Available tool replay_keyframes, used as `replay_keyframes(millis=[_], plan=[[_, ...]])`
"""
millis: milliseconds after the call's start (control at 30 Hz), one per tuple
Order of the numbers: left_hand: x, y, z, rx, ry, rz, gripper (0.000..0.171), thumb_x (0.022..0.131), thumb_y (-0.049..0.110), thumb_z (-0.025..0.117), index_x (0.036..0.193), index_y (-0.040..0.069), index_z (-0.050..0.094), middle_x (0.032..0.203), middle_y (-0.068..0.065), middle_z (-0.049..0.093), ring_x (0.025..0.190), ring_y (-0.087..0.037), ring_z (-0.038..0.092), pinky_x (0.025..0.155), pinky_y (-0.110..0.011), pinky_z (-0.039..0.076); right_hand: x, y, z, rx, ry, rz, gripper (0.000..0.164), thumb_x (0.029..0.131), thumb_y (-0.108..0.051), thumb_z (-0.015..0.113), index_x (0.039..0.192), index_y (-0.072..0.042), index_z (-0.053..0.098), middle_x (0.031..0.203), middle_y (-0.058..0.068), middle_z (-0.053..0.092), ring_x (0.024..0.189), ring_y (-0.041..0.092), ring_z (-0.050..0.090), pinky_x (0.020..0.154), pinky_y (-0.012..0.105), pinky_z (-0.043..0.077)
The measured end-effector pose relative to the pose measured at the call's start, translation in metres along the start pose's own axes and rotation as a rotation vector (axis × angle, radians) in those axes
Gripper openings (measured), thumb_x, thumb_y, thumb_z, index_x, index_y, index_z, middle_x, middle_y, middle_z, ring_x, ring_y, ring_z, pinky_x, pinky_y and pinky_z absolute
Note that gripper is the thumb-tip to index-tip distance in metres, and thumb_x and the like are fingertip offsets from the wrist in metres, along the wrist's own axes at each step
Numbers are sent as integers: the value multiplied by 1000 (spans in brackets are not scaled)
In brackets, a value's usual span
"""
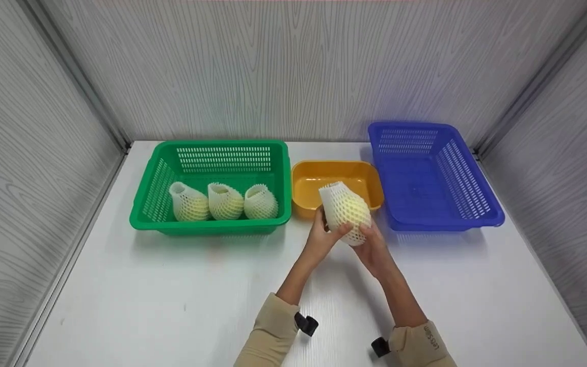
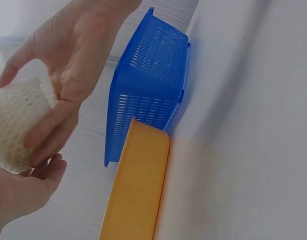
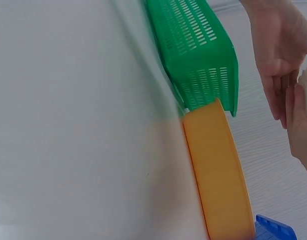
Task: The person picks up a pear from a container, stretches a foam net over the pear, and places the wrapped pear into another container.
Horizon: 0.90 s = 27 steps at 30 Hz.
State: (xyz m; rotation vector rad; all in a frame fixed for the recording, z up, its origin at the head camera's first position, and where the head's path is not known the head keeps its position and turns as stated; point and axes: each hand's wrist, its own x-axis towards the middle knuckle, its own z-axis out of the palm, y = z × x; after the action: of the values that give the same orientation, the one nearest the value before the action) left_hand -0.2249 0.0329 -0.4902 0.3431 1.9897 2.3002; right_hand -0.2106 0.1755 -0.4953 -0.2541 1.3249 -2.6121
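Observation:
Between both hands, in front of the orange tub, is a pale yellow fruit in a white foam net sleeve. Its kind is hidden by the net. My left hand grips its left side, with the thumb across the front. From the lower right, my right hand holds it, thumb on the near side. The sleeve's open end points up and to the left. In the left wrist view the netted fruit shows at the left edge, with fingers of both hands around it.
A green basket at the left holds 3 similar netted fruits in a row. Beside it stands the orange tub, then a blue basket at the right. White table lies in front; grey wood-grain panels enclose it.

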Motion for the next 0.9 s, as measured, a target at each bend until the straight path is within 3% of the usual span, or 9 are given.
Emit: replay_keyframes(millis=[133,300,433,533,733,900], plan=[[3,-1,-3,-51,-49,-12,111,68,65,66,142,-1,16,134,-15,37,121,-23,39,98,-38,35,2,-1,2,-2,27,-1,56,96,-26,42,141,-6,16,125,14,37,110,24,46,94,38,39],[8,-6,-10,-102,-115,-33,111,67,62,69,145,4,14,142,-11,30,128,-22,32,101,-36,31,6,-1,1,130,10,0,53,98,-35,37,141,-10,19,134,18,29,120,29,40,97,46,34],[8,-11,-15,-149,-159,-65,111,68,58,71,147,9,11,146,-8,25,130,-21,29,100,-35,32,6,-3,1,192,44,71,54,97,-42,36,140,-12,23,133,18,33,113,29,48,95,43,37],[8,-14,-17,-196,-175,-68,108,70,51,74,146,8,11,144,-9,28,129,-21,31,101,-35,31,5,-4,0,164,30,117,57,96,-46,36,139,-12,24,130,18,37,108,29,52,93,42,39],[7,-15,-19,-220,-94,-75,105,67,46,78,141,-1,20,133,-14,42,120,-22,42,101,-34,31,7,-5,-1,-48,-37,183,65,94,-56,28,135,-5,29,117,16,52,94,32,59,84,42,47],[5,-8,-17,-380,23,-48,114,58,50,81,139,-3,21,127,-16,44,113,-23,46,100,-36,32,14,-5,0,-136,-1,219,68,95,-55,14,134,-3,33,111,13,58,89,31,61,79,40,49]])
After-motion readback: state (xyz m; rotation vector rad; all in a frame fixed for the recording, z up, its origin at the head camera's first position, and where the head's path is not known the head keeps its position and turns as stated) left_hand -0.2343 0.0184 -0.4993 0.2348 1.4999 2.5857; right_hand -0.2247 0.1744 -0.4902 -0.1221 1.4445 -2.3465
